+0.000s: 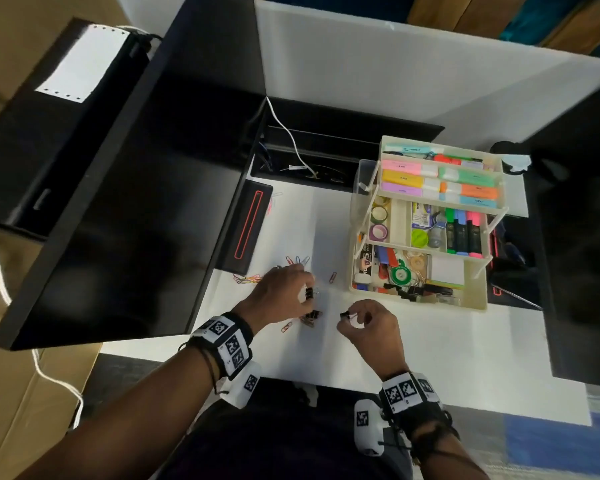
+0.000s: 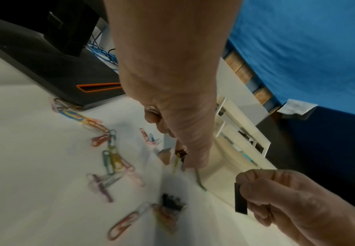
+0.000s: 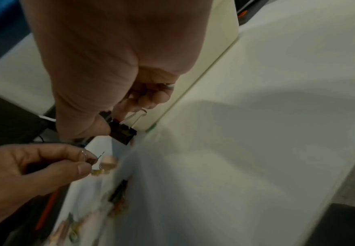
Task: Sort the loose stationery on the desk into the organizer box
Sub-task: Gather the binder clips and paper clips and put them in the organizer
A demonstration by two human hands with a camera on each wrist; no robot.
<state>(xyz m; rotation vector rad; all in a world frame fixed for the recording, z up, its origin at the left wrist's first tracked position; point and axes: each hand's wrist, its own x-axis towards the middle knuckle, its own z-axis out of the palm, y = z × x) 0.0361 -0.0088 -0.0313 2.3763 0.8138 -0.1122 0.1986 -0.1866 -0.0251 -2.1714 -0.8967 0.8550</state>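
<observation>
From the head view, our left hand (image 1: 284,292) pinched a black binder clip (image 1: 309,293) above the white desk (image 1: 447,341), and our right hand (image 1: 371,327) pinched a second black clip (image 1: 344,315) by its wire handle. More binder clips (image 1: 312,317) lay heaped between and just below the hands, with coloured paper clips (image 1: 248,278) strewn to the left by the black stand (image 1: 246,226). Our organizer box (image 1: 426,220) stood to the right and farther back, its tiers fanned open, with pens, tape rolls and clips already inside. Bare desk ran wide to the right of our right hand up to the near edge; on the left a dark monitor (image 1: 118,202) hemmed the space closely.

Along the left wrist, our left hand (image 2: 176,116) came down with its fingertips closed on a small dark clip (image 2: 180,153); the chain of paper clips (image 2: 109,154) showed far more plainly, trailing from the stand (image 2: 62,66) toward us. Our right hand (image 2: 298,199) entered at lower right, pinching its clip (image 2: 240,198) edge-on. Only a side of the box (image 2: 244,133) was visible.

Along the right wrist, thumb and finger of the right hand (image 3: 117,83) gripped the clip (image 3: 122,132), whose silver handle showed clearly only there. Our left hand (image 3: 35,169) pinched thin wire at the left; we could not make out its clip body. Open desk (image 3: 256,149) stretched away to the right, blurred.
</observation>
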